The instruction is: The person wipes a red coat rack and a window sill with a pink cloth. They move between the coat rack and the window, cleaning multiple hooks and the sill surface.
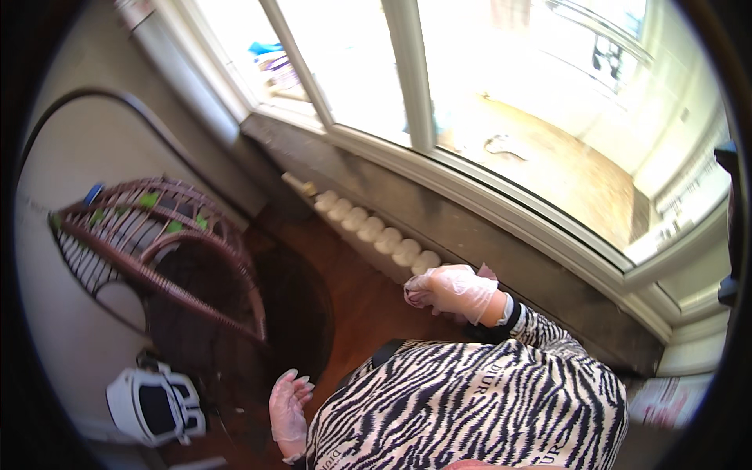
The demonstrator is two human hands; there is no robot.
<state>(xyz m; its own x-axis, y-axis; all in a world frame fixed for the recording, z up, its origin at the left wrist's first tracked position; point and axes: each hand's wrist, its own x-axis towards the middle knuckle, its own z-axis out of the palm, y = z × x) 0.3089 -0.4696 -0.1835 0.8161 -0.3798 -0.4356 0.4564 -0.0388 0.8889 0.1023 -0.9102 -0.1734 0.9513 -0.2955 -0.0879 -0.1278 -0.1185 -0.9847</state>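
Note:
My right hand [461,291], in a thin clear plastic glove, grips a crumpled pinkish cloth [418,292]. It is at the near end of a white column radiator [388,239], which runs low along the wall under the window; whether the cloth touches it I cannot tell. Down at the lower left, my left hand [289,408] wears the same kind of glove. Its fingers are loosely bent and apart, with nothing in them. The zebra-striped top [470,399] that I wear fills the bottom of the view.
A brown wicker hanging chair [170,258] with green leaf trim stands at left, on a curved metal stand [135,103]. Below it is a white and black object [155,405]. A white-framed window [414,76] rises over a dark sill [470,226]. The floor [364,299] is reddish brown.

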